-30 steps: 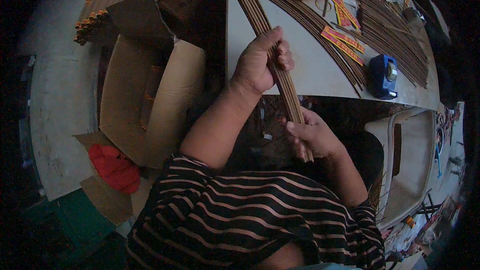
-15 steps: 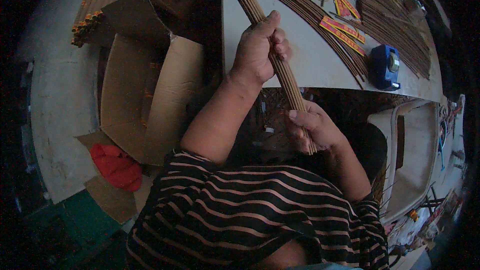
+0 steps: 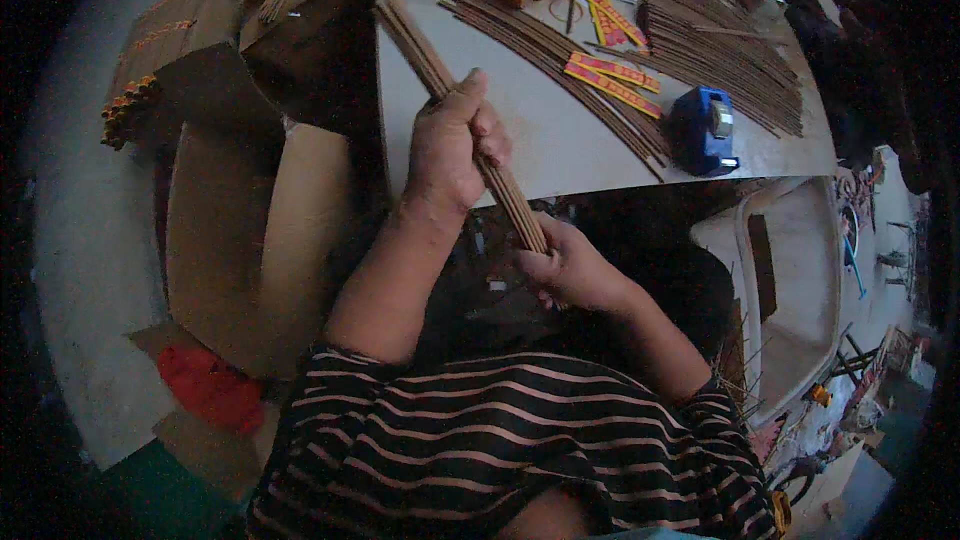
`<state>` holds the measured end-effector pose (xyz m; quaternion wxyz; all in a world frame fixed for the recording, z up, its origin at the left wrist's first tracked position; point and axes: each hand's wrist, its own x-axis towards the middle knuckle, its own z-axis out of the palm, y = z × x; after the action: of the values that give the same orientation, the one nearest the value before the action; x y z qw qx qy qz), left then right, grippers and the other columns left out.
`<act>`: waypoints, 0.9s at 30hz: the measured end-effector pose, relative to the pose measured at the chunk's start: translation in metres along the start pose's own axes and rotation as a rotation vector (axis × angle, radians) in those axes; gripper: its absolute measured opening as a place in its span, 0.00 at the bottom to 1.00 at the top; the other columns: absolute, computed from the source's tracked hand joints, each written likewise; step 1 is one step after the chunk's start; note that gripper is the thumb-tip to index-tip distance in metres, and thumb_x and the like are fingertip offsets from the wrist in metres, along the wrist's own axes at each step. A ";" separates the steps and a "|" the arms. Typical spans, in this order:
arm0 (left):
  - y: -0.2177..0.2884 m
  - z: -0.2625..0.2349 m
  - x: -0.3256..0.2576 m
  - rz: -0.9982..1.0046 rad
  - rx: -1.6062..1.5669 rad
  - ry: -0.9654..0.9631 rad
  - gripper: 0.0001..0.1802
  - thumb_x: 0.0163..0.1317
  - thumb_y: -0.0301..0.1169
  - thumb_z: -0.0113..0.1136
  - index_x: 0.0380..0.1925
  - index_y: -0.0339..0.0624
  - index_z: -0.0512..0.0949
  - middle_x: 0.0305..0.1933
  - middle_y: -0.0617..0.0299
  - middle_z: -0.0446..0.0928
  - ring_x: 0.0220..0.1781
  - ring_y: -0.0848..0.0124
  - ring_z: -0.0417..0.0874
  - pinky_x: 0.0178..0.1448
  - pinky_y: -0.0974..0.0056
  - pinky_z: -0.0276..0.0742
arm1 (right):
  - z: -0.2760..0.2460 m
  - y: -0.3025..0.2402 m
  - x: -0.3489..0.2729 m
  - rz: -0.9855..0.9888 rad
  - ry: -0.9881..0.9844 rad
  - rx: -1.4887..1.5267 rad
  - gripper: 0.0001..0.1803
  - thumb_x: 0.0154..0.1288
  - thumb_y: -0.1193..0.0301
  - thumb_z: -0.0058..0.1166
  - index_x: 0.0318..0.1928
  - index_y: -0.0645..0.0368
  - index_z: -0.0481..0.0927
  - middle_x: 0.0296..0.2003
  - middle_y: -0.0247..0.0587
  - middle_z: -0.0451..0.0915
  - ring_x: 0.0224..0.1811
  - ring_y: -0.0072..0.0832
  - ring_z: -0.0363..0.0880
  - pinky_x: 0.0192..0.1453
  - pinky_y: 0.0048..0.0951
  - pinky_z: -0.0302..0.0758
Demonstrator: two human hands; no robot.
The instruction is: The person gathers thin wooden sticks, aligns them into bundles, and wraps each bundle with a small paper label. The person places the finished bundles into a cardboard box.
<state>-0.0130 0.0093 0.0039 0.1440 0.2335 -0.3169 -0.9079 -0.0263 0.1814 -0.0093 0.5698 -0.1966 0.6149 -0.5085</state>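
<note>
A slanting bundle of thin brown incense sticks (image 3: 420, 52) runs from the upper left down toward my body. My left hand (image 3: 455, 145) is wrapped round its middle, over the near left edge of the white table (image 3: 420, 155). Lower down, my right hand (image 3: 568, 262) closes round the bottom end, off the table's edge. Its fingers hide the tips of the sticks. Loose incense sticks (image 3: 560, 70) lie on the table beyond, with red and yellow paper strips (image 3: 612, 83) across some of them. To their right stands a blue tape dispenser (image 3: 703, 132).
An open cardboard box (image 3: 220, 240) is at my left, with a red cloth (image 3: 208, 388) by its base. Stacked bundles (image 3: 130, 105) sit behind it. A pale plastic tub (image 3: 800, 290) stands at right. Another heap of sticks (image 3: 720, 50) covers the table's far right.
The whole scene has shifted left and somewhat down in view. Both hands still grip the bundle, and the right hand now covers its lower end more fully.
</note>
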 end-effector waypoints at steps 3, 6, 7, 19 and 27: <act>0.004 0.004 0.001 0.068 0.019 0.117 0.17 0.56 0.40 0.57 0.15 0.50 0.64 0.13 0.70 0.61 0.12 0.77 0.61 0.16 0.70 0.59 | 0.001 0.024 0.018 -0.522 0.244 -0.415 0.16 0.59 0.68 0.48 0.45 0.62 0.65 0.21 0.34 0.70 0.13 0.18 0.64 0.16 0.17 0.64; 0.004 -0.002 0.000 -0.048 -0.164 -0.184 0.15 0.57 0.39 0.55 0.16 0.49 0.64 0.13 0.71 0.61 0.12 0.78 0.61 0.16 0.70 0.59 | -0.001 -0.007 -0.003 -0.072 -0.141 0.202 0.12 0.60 0.68 0.48 0.40 0.61 0.65 0.21 0.31 0.69 0.16 0.18 0.68 0.17 0.17 0.65; 0.006 -0.001 -0.003 -0.097 -0.223 -0.292 0.15 0.57 0.39 0.55 0.16 0.49 0.64 0.13 0.71 0.61 0.12 0.78 0.60 0.16 0.71 0.59 | -0.002 -0.021 -0.011 0.128 -0.275 0.398 0.12 0.60 0.67 0.48 0.39 0.60 0.65 0.21 0.31 0.69 0.17 0.18 0.69 0.17 0.17 0.65; 0.033 -0.014 0.009 0.042 -0.213 0.056 0.20 0.56 0.47 0.55 0.16 0.51 0.59 0.13 0.72 0.57 0.13 0.78 0.56 0.20 0.70 0.56 | -0.098 -0.067 0.048 -0.354 0.622 -1.272 0.11 0.55 0.74 0.50 0.40 0.61 0.75 0.38 0.52 0.75 0.41 0.43 0.75 0.42 0.35 0.72; 0.035 -0.022 0.008 0.007 -0.182 0.040 0.18 0.56 0.45 0.55 0.17 0.52 0.61 0.12 0.73 0.58 0.12 0.79 0.56 0.18 0.71 0.55 | -0.201 -0.108 0.015 -0.321 0.858 -1.481 0.13 0.49 0.74 0.49 0.38 0.59 0.74 0.32 0.53 0.75 0.37 0.48 0.74 0.40 0.40 0.71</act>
<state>-0.0046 -0.0311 0.0085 0.1743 0.2366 -0.2312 -0.9275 -0.2473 0.2061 0.0414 -0.0643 -0.3921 0.9140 -0.0819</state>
